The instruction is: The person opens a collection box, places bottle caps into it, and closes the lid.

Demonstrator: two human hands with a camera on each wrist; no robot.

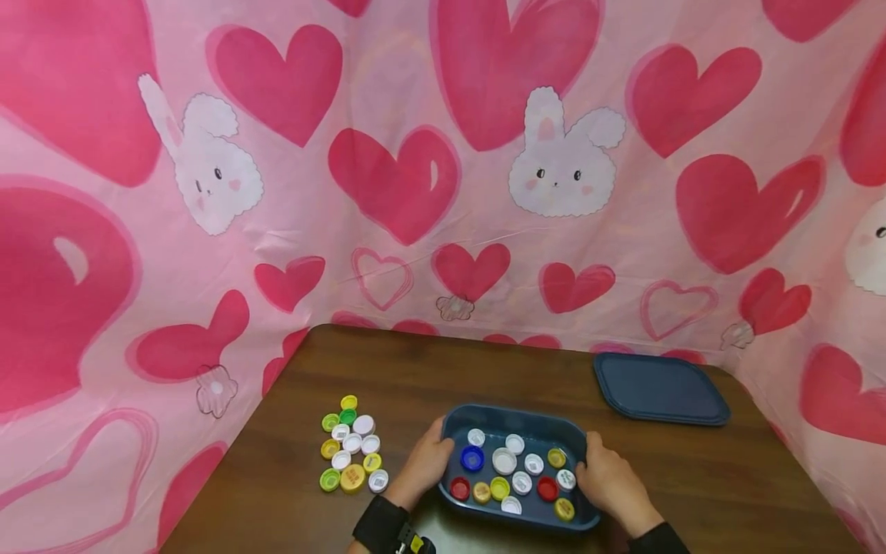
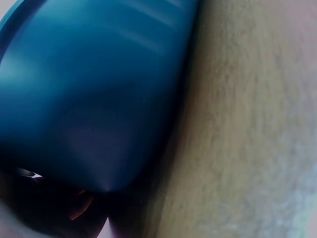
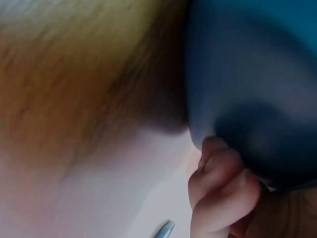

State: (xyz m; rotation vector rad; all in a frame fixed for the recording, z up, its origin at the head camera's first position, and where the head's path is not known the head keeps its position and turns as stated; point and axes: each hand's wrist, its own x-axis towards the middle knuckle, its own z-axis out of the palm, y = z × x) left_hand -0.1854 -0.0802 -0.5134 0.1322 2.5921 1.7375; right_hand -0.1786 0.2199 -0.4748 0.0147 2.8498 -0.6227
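A dark blue plastic bin (image 1: 512,416) is held at its two short ends. My left hand (image 1: 424,463) grips the left end, thumb over the rim. At the opposite end my right hand (image 1: 611,478) grips the rim, and in the right wrist view its curled fingers (image 3: 225,193) press under the blue wall (image 3: 237,64). Inside lie several bottle caps: white, yellow, a blue cap (image 1: 472,458), and red ones such as this red cap (image 1: 547,488). The left wrist view is filled by the bin's outer side (image 2: 99,89) beside the tabletop; the left fingers are mostly dark there.
Left of the bin, several white, yellow and green bottle caps lie grouped on the brown wooden table (image 1: 277,477), among them a large yellow cap (image 1: 353,478). A flat dark blue lid or tray (image 1: 661,387) lies at the back right. Pink heart-patterned cloth (image 1: 388,100) hangs around the table.
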